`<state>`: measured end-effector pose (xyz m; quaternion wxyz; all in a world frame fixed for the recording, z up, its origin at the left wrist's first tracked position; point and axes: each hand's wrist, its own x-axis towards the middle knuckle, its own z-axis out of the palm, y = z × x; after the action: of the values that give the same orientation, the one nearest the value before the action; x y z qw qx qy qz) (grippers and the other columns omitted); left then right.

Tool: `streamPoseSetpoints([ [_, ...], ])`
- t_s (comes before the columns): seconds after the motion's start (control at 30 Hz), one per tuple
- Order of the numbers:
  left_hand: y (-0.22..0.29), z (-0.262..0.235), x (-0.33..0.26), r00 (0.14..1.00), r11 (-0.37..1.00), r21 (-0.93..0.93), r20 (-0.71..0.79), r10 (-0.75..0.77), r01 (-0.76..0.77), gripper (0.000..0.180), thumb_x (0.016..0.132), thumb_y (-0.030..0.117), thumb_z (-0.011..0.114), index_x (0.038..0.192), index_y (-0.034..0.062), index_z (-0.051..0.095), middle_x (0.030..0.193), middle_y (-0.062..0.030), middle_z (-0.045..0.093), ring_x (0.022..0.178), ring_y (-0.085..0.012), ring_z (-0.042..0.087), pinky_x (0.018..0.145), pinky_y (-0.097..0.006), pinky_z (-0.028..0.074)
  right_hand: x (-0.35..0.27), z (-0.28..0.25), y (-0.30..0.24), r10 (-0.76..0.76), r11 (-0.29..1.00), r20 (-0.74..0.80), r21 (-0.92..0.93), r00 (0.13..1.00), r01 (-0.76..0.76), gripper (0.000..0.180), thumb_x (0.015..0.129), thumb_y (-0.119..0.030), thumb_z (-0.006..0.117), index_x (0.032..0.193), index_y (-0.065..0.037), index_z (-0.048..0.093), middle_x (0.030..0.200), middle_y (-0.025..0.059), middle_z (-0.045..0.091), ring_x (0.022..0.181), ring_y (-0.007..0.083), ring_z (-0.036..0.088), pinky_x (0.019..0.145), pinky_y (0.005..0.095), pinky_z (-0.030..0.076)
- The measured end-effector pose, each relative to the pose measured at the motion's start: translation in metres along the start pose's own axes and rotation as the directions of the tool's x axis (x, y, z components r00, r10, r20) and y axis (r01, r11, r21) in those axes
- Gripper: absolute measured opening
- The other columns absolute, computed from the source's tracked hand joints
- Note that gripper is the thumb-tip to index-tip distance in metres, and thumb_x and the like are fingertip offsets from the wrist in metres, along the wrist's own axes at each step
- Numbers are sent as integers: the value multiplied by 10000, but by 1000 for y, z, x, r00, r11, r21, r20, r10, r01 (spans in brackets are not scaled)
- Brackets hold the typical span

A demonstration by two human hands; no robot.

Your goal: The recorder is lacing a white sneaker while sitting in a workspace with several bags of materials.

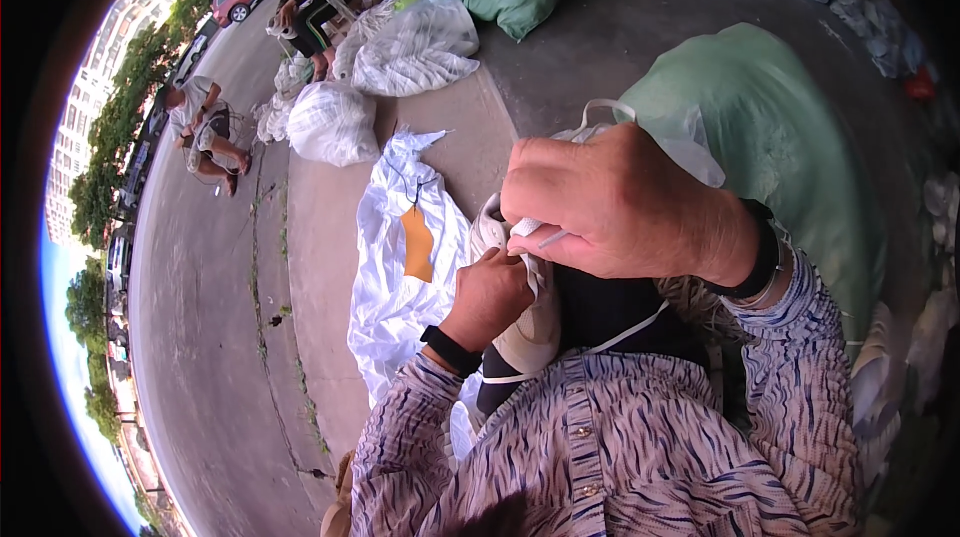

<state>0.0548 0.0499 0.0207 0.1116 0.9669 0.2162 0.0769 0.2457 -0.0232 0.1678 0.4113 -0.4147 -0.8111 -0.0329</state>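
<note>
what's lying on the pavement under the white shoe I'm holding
Below the white shoe, held by the left hand and right hand, a white plastic sheet lies spread on the pavement with an orange tag on it. The shoe and hands hide whatever lies directly beneath.

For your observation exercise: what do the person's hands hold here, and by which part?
Both hands hold a white sneaker: the left hand at its upper edge, the right hand pinching its white lace.
</note>
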Motion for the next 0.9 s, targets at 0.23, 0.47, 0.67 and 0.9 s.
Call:
streamPoseSetpoints([
  [0.23,11,8,-2,985,977,-168,-85,-149,133,275,666,152,642,941,155,625,886,-75,610,848,-273,572,652,-380,500,-3,7,-5,-23,992,-4,121,1000,24,197,686,-116,706,794,-71,547,742,55,544,588,220,565,495,297,441],
  [0.47,12,46,-40,752,120,-977,54,-657,175,109,825,92,560,753,28,611,694,1,593,622,-102,519,530,-243,389,-13,1,-5,64,979,-9,193,998,-61,220,664,-85,740,792,-56,563,742,54,557,565,210,545,485,293,418],
  [0.67,20,32,-29,699,102,-987,16,-715,127,114,861,49,527,812,-8,612,769,-4,581,670,-77,503,638,-200,408,-39,-5,-4,223,941,76,244,972,-235,193,695,-88,717,751,-55,536,679,58,497,562,240,530,495,315,409],
  [0.9,15,-30,-32,882,-71,-996,-17,-472,-56,324,961,285,406,743,65,504,692,-42,504,786,-173,514,874,-334,382,-68,-4,15,452,858,25,261,892,-442,109,752,-23,671,802,-10,574,729,37,560,579,110,503,512,254,395],
])
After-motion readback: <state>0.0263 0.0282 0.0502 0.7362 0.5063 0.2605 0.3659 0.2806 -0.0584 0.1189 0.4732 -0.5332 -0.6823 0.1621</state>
